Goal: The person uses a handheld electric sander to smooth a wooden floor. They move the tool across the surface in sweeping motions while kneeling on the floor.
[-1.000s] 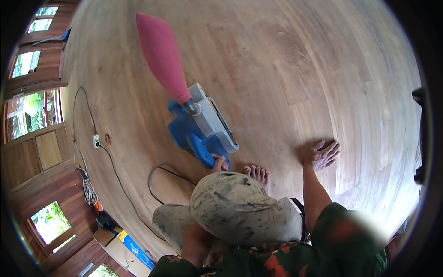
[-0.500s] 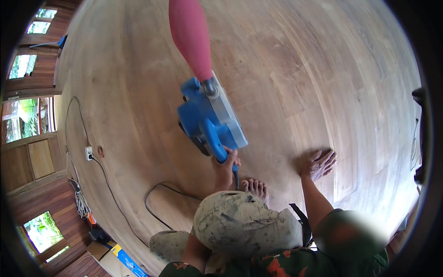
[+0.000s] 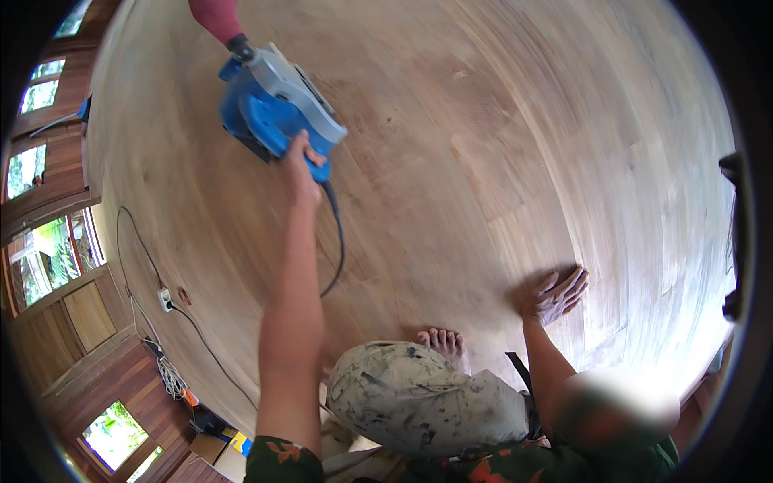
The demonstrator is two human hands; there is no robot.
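The sander is occupying the upper left, directly ahead of the left hand, its long axis slanting down rightward. The left hand, being nearer, is gripping the rear handle; the right hand is resting flat on the floor.

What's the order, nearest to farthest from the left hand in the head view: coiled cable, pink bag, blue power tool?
1. Blue power tool, in the left hand.
2. Pink bag, at the tool's far end.
3. Coiled cable, lower left, near the wall.

Dark green floral shirt; pale, dark-smudged trousers; bare foot.
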